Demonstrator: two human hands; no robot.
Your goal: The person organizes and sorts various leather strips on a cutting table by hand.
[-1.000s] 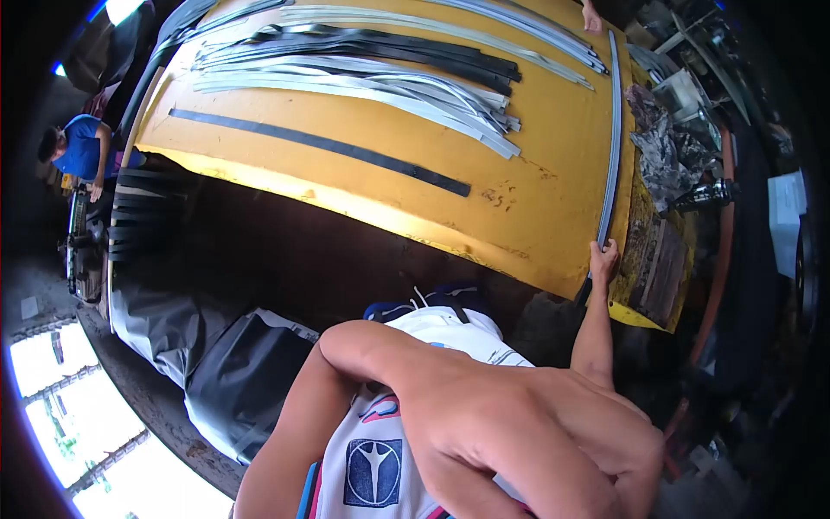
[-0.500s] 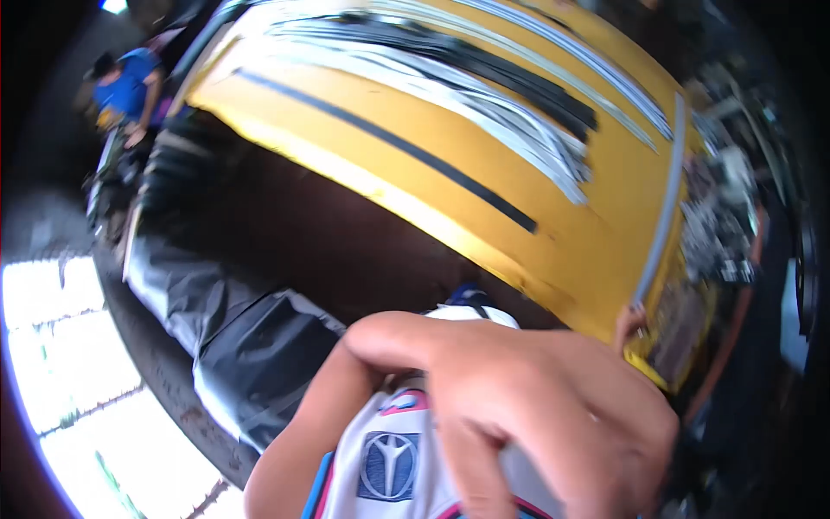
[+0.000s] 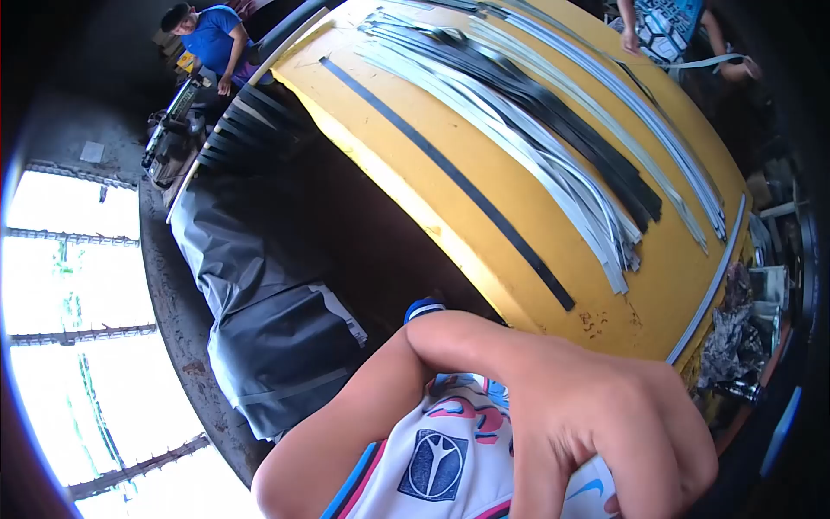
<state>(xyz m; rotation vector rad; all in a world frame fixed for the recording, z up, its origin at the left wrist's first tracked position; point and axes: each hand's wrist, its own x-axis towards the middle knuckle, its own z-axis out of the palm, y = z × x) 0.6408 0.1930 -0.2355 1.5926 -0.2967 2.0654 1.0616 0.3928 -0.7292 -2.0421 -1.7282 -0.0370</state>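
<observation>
My left hand (image 3: 618, 424) is large and close to the camera, reaching across my white jersey (image 3: 493, 445) from the left. Its fingers bend downward, with the thumb apart from the forefinger and the jersey showing between them. Nothing is visible in the hand, though the fingertips are partly cut off by the lower edge. My right hand is out of sight. Beyond the hand stands a yellow table (image 3: 510, 285). A single dark strip (image 3: 450, 182) lies along its near side, with bundles of white strips (image 3: 527, 138) and black strips (image 3: 596, 156) farther over.
A grey strip (image 3: 713, 281) lies along the table's right end. Dark sheeting (image 3: 259, 303) covers something at left. One person in blue (image 3: 212, 39) is at the back left beside a machine (image 3: 173, 130); another person (image 3: 666, 26) holds a pale strip (image 3: 700, 62) at the far right.
My view has shifted and sharpened; the table appears farther right. My left hand also sits farther right in view. A hand at the grey strip's near end is no longer visible.
</observation>
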